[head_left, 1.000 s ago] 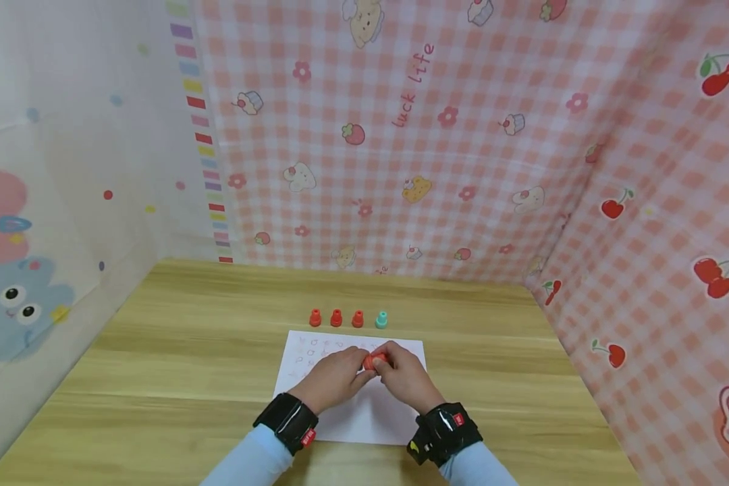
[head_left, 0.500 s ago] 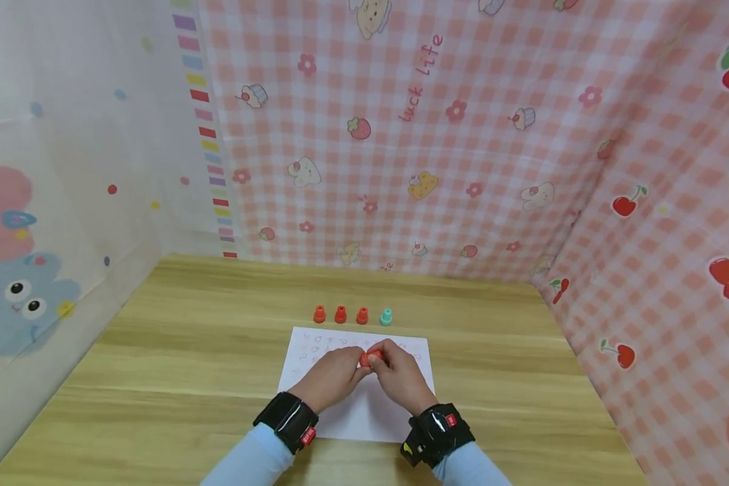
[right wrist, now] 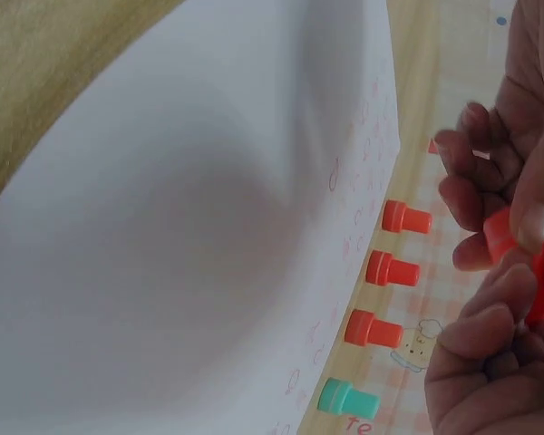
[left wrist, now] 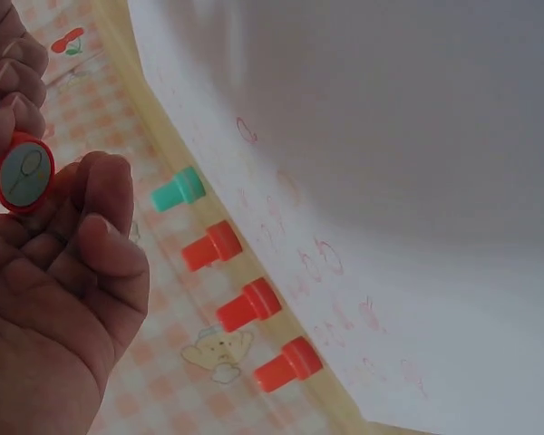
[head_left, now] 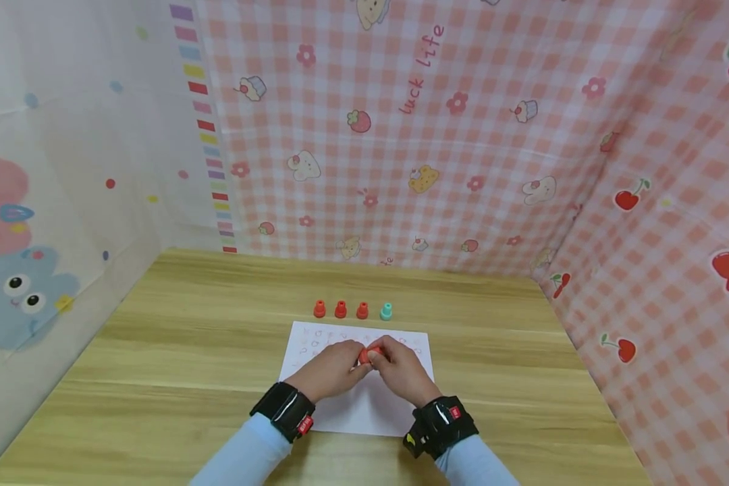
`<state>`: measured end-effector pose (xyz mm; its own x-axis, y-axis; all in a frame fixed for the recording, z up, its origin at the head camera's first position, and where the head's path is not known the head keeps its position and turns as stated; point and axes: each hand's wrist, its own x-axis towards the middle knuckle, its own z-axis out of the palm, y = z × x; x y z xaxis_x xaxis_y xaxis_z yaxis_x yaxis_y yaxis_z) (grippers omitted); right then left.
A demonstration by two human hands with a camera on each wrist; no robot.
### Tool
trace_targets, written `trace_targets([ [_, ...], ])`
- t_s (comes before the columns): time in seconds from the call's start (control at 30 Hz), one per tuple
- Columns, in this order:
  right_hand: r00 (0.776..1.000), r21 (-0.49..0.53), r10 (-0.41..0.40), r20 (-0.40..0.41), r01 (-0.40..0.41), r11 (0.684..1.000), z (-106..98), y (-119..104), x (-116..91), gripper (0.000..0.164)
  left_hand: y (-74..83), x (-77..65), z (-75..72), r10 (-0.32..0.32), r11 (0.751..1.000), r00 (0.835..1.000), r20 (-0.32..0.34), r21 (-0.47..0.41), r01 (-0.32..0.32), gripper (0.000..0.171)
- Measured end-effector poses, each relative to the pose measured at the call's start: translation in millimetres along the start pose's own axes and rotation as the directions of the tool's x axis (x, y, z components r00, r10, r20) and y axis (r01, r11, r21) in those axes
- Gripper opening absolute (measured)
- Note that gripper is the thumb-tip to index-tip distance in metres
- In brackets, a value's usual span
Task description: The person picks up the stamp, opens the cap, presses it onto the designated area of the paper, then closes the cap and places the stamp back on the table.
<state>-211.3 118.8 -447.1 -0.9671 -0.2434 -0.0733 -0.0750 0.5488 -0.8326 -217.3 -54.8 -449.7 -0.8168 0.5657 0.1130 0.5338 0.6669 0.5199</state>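
Above the paper, both hands hold a red toy stamp [head_left: 363, 356] between their fingertips. My left hand [head_left: 331, 370] grips it from the left, and my right hand [head_left: 401, 372] pinches it from the right. The left wrist view shows its round end [left wrist: 25, 174], which bears a small racket picture. In the right wrist view red plastic [right wrist: 499, 234] shows in two places among the fingers; whether these are separate parts I cannot tell. Fingers hide much of it. Under the hands lies a white sheet of paper [head_left: 364, 408] with rows of faint red marks.
Beyond the paper's far edge several stamps stand in a row: red ones [head_left: 341, 310] and a turquoise one [head_left: 386, 312] at the right end. The wooden table [head_left: 176, 337] is bounded by a pink checked cloth [head_left: 389, 148] behind and patterned cloths at both sides.
The head view shifts a little, first sideways and then downward. Both hands keep the red stamp between them over the paper, with only slight finger movement. The row of stamps is unchanged.
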Motion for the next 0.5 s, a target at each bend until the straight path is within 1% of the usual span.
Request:
trace_targets([
  [0.1, 1.000, 0.014, -0.006, 0.027, 0.006, 1.000, 0.4, 0.5, -0.4, 0.007, -3.0, -0.8, 0.8, -0.012, 0.998, 1.000, 0.020, -0.066, 0.013, 0.023],
  [0.17, 1.000, 0.007, -0.015, 0.015, 0.015, 1.000, 2.1, 0.6, -0.4, 0.007, -5.1, -0.3, 2.2, -0.020, 0.997, 1.000, 0.017, -0.075, 0.022, 0.026],
  [0.37, 0.996, 0.005, -0.009, -0.083, 0.010, 1.000, 8.6, -1.0, -0.4, 0.009, -6.2, 2.5, 4.6, -0.066, 0.996, 0.997, -0.031, -0.060, 0.064, 0.024],
  [0.5, 0.989, 0.018, 0.004, -0.150, -0.002, 1.000, 9.2, -2.2, 0.1, 0.009, -5.5, 4.6, 3.8, -0.107, 0.993, 0.992, -0.063, -0.048, 0.104, 0.026],
])
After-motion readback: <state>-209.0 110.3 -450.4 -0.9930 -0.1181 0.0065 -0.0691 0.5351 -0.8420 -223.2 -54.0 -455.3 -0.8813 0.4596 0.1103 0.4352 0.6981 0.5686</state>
